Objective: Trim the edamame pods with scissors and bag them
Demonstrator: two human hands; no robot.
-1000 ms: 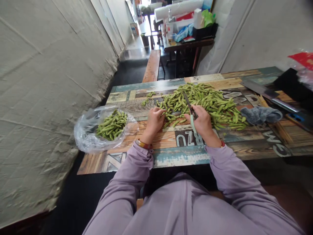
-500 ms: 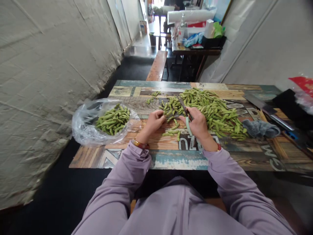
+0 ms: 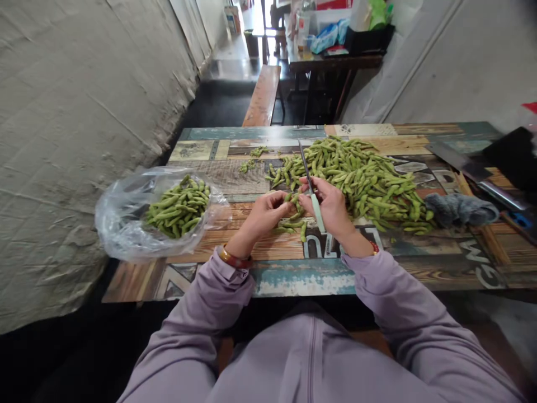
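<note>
My left hand (image 3: 268,211) is closed in a pinch on a green edamame pod (image 3: 287,197), just left of my right hand. In my right hand (image 3: 329,207) is a pair of scissors (image 3: 316,212) with pale green handles, its dark blades pointing away from me, seen nearly edge-on. Right of and beyond my hands lies a big heap of edamame pods (image 3: 356,173). A few loose pods (image 3: 289,228) rest on the table below my fingers. To the left stands an open clear plastic bag (image 3: 121,212) with many pods (image 3: 180,208) in it.
Small green trimmings (image 3: 249,165) lie on the patterned table (image 3: 293,277) near its far side. A grey cloth (image 3: 461,210) and a cleaver (image 3: 465,165) lie at the right. Beyond are a bench (image 3: 263,95) and another loaded table (image 3: 335,60). A wall (image 3: 84,123) runs along the left.
My hands have come closer together, and a pod now shows at my left fingertips. The scissors have turned edge-on. The view has tipped downward.
</note>
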